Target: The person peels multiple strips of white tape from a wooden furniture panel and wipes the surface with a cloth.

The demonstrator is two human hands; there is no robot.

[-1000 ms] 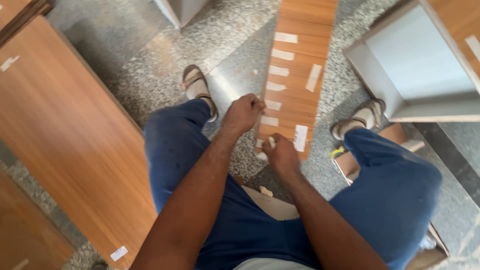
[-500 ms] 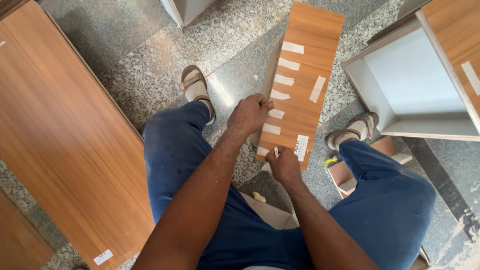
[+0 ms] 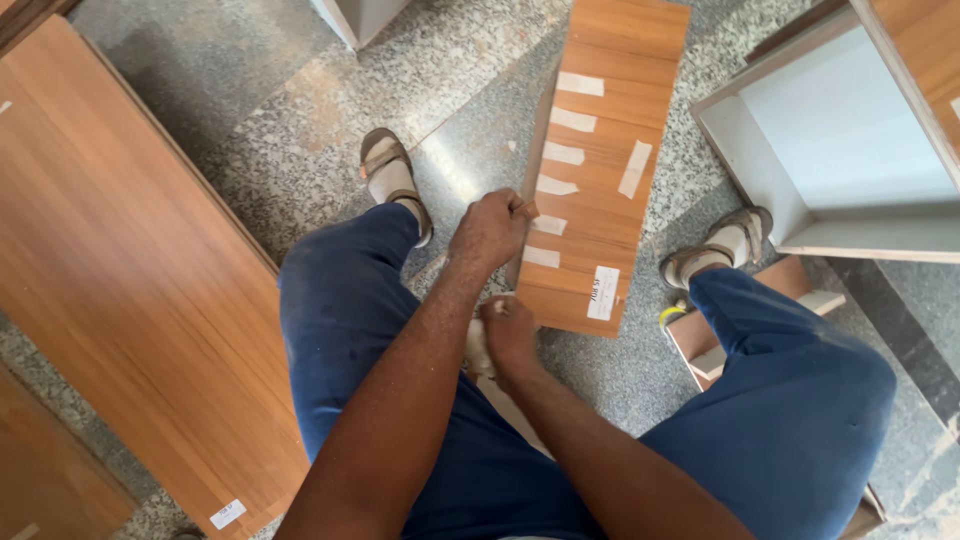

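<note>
Sitting: you sat low over the speckled stone floor (image 3: 300, 150), knees spread, looking down between them.
Panel: a narrow wood-grain panel (image 3: 610, 110) lay between your feet, running away from you, its near end just ahead of both hands.
Tape: pale tape strips (image 3: 563, 153) ran in a column down the panel's left half, with one more set slantwise at its right; a white label (image 3: 603, 293) sat by the near right corner.
Left hand: your left hand (image 3: 488, 232) was curled at the panel's left edge, fingers pinched on a small brownish bit there; what it was, you could not tell.
Right hand: your right hand (image 3: 508, 330) was closed in a fist at the near left corner, touching or just short of the panel; whether it held anything did not show.
Hands together: close, left ahead of right, not touching.
Left side: a large wood-grain board (image 3: 110, 300) lay flat beside your left leg.
Right side: an open grey-lined cabinet box (image 3: 850, 140) stood beyond your right foot.
</note>
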